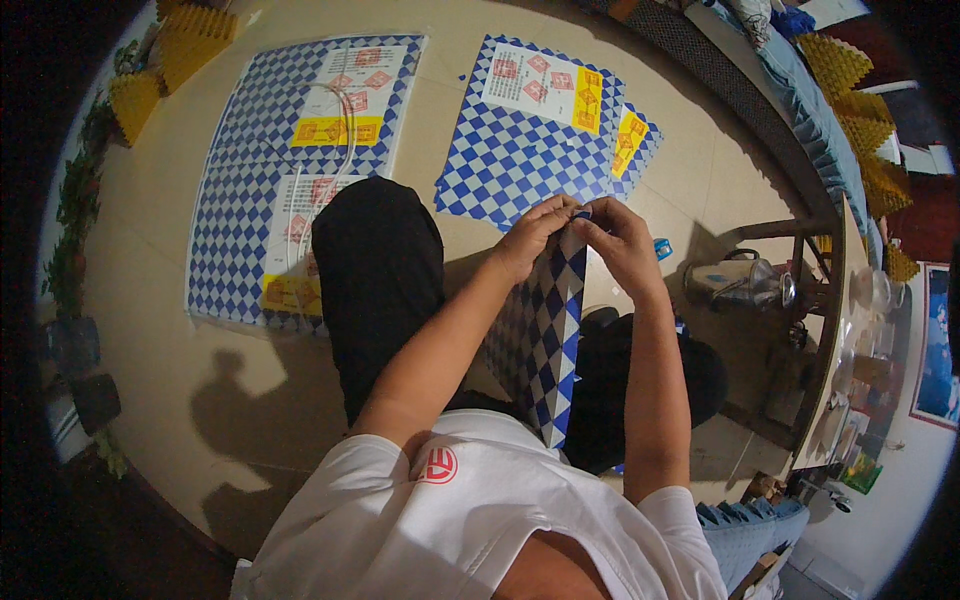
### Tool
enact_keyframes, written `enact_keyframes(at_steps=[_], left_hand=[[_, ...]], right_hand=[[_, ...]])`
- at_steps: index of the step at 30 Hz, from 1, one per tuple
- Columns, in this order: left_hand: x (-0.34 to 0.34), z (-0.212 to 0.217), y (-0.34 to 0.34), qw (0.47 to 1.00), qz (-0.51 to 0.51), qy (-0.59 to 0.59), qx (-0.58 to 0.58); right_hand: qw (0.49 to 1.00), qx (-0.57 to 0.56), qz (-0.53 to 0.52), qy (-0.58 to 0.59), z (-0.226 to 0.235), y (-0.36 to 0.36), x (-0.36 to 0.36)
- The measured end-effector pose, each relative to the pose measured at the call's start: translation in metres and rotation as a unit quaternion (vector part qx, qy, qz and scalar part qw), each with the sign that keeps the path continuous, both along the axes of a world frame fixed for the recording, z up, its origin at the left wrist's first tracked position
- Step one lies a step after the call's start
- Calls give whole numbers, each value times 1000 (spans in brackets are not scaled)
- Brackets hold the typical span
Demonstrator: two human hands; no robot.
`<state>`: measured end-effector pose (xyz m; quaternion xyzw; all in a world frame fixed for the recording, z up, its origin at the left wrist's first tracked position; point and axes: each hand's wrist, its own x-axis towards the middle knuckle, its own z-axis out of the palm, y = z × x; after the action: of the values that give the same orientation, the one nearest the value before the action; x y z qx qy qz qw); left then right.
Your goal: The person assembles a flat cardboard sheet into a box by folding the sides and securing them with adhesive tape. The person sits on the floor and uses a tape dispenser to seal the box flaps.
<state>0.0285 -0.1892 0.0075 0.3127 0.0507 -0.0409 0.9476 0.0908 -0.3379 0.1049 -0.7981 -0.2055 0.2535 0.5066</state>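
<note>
Between my knees hangs a blue-and-white checked sheet (540, 345), folded so that a narrow strip runs down its right edge. My left hand (532, 238) pinches its far top corner from the left. From the right, my right hand (622, 246) closes on the same corner, the fingertips of both hands meeting there. A small dark blue bit shows between the fingers; what it is I cannot make out. Just beyond my hands, a stack of matching checked sheets (530, 150) with white and yellow printed panels lies on the floor.
A clear-wrapped pack of checked sheets (240, 190) with a pale strap lies at the left. Right of my hands are a small blue object (662, 248) and a metal kettle (728, 280) beside a wooden table (835, 340). Yellow folded-paper pieces (195, 45) stand at the far left.
</note>
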Motion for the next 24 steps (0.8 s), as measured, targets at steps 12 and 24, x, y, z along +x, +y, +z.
enact_keyframes(at_steps=[12,24], left_hand=[[0,-8,-1,999,-6,-10,-32],[-2,-10,6,997,-26,-69,-27]], right_hand=[[992,105,-57,-29,-10,2,-19],[966,88,-200,137,-2,17,-20]])
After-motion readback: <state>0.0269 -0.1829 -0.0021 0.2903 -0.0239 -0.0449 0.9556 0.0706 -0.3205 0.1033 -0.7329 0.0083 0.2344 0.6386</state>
